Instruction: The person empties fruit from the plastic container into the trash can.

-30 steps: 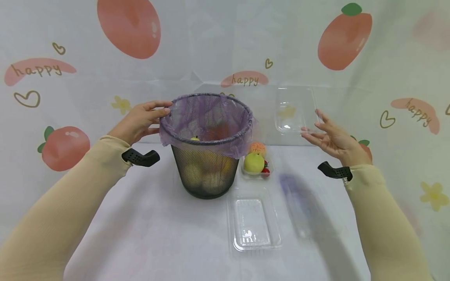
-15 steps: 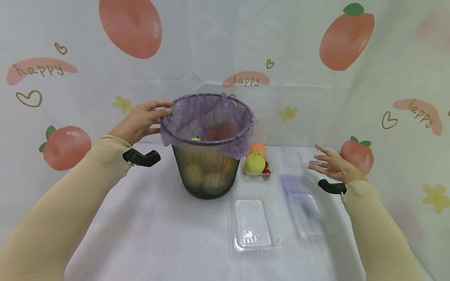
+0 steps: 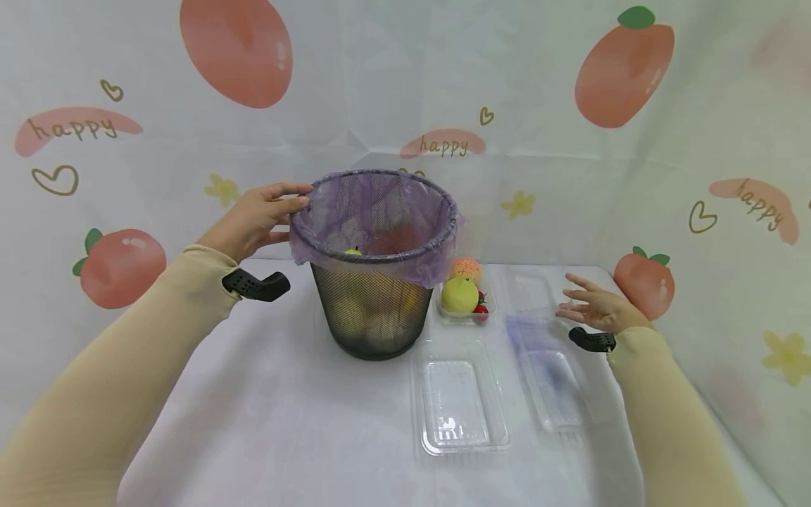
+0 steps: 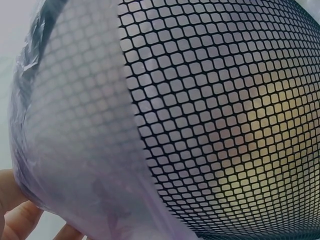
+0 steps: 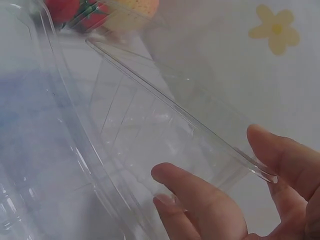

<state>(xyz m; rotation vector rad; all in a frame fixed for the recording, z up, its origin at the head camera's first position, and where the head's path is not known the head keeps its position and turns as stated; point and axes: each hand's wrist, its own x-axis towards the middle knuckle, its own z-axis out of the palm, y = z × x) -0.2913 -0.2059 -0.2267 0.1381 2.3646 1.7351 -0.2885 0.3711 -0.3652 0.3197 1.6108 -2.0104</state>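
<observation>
My left hand (image 3: 256, 215) grips the left rim of a black mesh wastebasket (image 3: 374, 320), with its thumb and fingers on the lip. A thin purple bag (image 3: 437, 267) lines the basket and folds over its rim. Yellow and reddish fruit shows through the mesh. On the right, my right hand (image 3: 595, 310) holds a clear plastic container (image 5: 145, 100) by its edge, between thumb and fingers in the right wrist view. That container is barely visible in the head view. Beside it lies another clear container (image 3: 557, 387) with a bluish patch at its far end.
An open clear container (image 3: 453, 398) lies in front of the basket to the right. Behind it, a clear tray (image 3: 446, 317) holds a yellow-green fruit (image 3: 459, 296), an orange speckled fruit (image 3: 467, 269) and small tomatoes (image 3: 481, 312). A patterned cloth (image 3: 538, 91) hangs behind.
My right hand has come down from in front of the backdrop to just above the table, lowering the clear container with it. The left hand stays on the basket rim.
</observation>
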